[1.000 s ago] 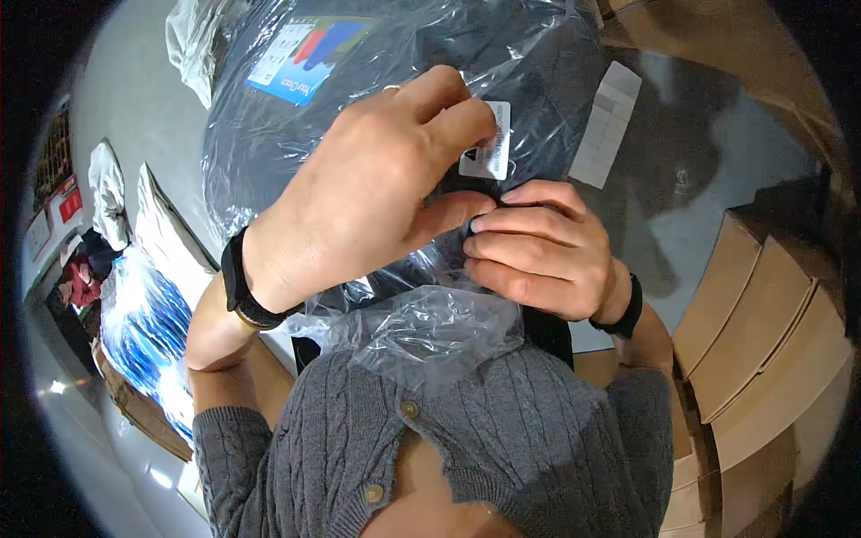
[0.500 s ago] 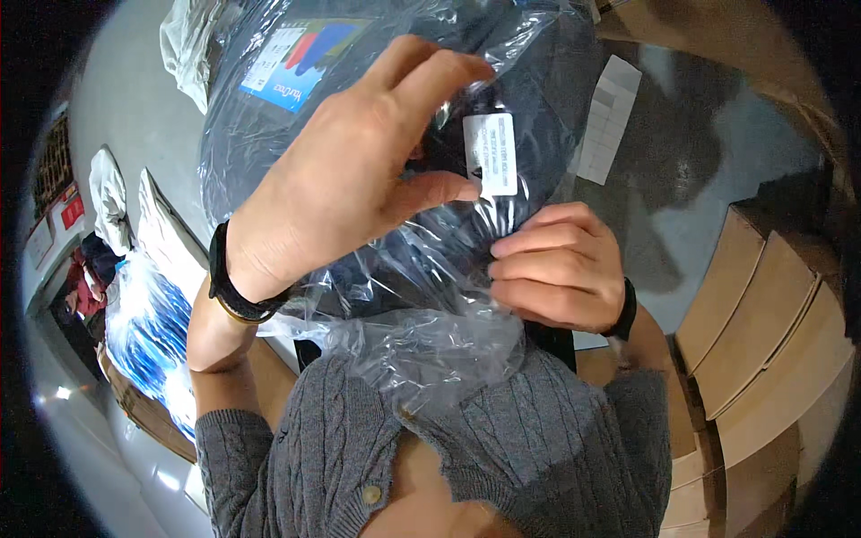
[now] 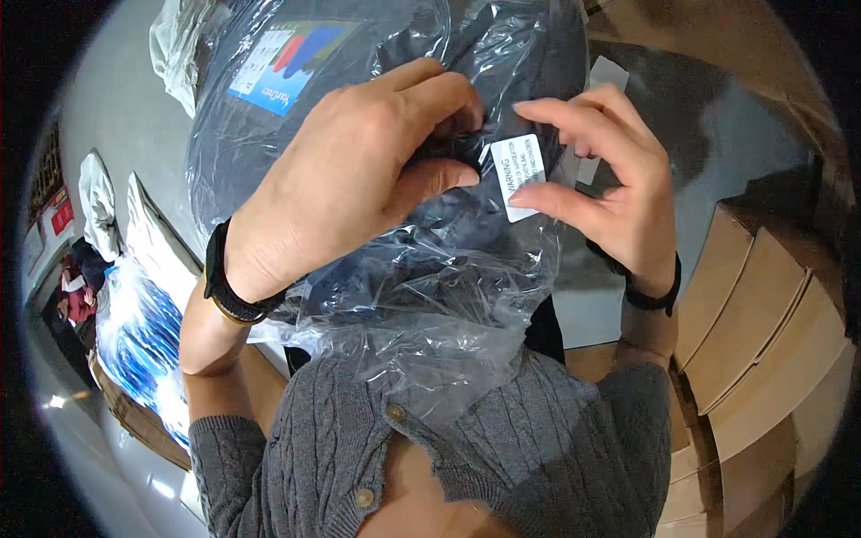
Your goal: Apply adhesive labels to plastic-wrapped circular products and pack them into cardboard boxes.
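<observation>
Clear crinkled plastic bag [image 3: 421, 296] holding a dark folded garment fills the view; the left hand [image 3: 350, 170] pinches it beside its white rectangular sticker [image 3: 518, 177], which the right hand [image 3: 610, 179] fingers loosely frame.

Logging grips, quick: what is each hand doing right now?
Left hand: closed, pinching the clear plastic bag.
Right hand: open, fingertips touching the white label on the bag.

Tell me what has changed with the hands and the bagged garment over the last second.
The right hand has opened: its curled fingers let go of the plastic and spread beside the white label. The left hand has shifted, its thumb and fingers now pinching the plastic bag left of that label. The bag with its dark garment stayed against the chest, both wristbands on.
</observation>
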Tool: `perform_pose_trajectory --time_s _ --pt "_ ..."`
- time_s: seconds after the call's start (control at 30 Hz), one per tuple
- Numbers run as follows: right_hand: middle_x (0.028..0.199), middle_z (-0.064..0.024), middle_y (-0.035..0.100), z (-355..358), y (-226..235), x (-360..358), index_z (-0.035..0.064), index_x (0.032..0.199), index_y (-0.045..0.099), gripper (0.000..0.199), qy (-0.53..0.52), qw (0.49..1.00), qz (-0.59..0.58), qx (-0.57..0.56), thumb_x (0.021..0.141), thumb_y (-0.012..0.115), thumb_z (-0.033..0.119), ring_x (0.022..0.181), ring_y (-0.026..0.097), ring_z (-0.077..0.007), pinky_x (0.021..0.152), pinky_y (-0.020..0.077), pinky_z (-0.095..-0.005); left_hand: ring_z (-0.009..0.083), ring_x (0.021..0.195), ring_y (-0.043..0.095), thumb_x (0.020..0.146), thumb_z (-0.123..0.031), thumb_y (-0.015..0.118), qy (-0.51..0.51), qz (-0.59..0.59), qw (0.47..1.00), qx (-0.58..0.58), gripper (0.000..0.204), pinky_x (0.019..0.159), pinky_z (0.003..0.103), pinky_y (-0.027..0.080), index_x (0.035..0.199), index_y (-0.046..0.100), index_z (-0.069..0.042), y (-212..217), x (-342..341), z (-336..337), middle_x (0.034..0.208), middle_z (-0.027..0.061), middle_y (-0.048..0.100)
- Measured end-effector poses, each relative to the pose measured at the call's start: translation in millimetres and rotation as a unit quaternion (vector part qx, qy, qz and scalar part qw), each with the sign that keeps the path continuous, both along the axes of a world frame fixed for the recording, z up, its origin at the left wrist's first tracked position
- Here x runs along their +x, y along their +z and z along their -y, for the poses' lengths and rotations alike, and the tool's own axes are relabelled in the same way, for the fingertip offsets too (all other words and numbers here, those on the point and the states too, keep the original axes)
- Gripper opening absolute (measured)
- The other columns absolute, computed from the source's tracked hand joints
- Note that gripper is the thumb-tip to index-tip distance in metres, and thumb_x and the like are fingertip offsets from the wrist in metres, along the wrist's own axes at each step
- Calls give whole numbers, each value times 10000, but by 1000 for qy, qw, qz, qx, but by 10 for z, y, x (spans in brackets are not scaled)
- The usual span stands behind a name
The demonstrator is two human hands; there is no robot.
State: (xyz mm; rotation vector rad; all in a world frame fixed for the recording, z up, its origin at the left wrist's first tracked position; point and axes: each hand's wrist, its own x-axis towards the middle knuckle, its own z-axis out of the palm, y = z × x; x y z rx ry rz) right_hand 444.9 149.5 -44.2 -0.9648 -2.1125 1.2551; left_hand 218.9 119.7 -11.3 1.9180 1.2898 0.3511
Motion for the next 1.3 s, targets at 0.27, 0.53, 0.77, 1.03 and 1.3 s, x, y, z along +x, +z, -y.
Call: perform_pose_trajectory --time_s 0.27,0.53,0.77,1.03,1.3 --pt "801 -9 522 29 -31 17 62 934 663 377 17 1000 7 -6 586 796 115 677 443 -114 598 372 -242 257 771 555 711 -97 724 -5 9 999 -31 310 674 323 440 953 549 -15 -43 20 10 858 99 514" --pt "770 4 488 -48 65 -2 26 861 621 290 21 997 2 -70 617 770 71 688 418 -100 615 339 -227 303 746 556 759 -55 664 -21 3 1000 -12 188 655 343 435 886 533 -7 -27 23 -35 836 116 506" --pt "754 -13 479 -81 50 -43 57 883 605 257 19 997 -13 -70 679 756 95 639 449 -101 571 374 -231 257 734 551 794 -12 618 -22 9 1000 18 154 661 323 433 879 493 16 7 -64 -83 812 102 503" --pt "1135 -76 524 -201 -567 85 29 1272 436 411 -227 936 -162 -213 895 574 117 990 512 -135 881 409 -264 117 868 505 857 -127 620 218 -22 969 -112 230 813 272 401 1019 504 -11 254 -767 148 923 43 542" --pt "1225 -69 530 -557 -799 -231 -9 1278 440 421 -152 756 -401 -494 959 469 264 1091 505 -157 955 386 -318 347 1016 567 930 -405 458 410 -194 832 -321 590 865 377 459 1358 336 -18 -901 -3347 1652 1106 238 583"
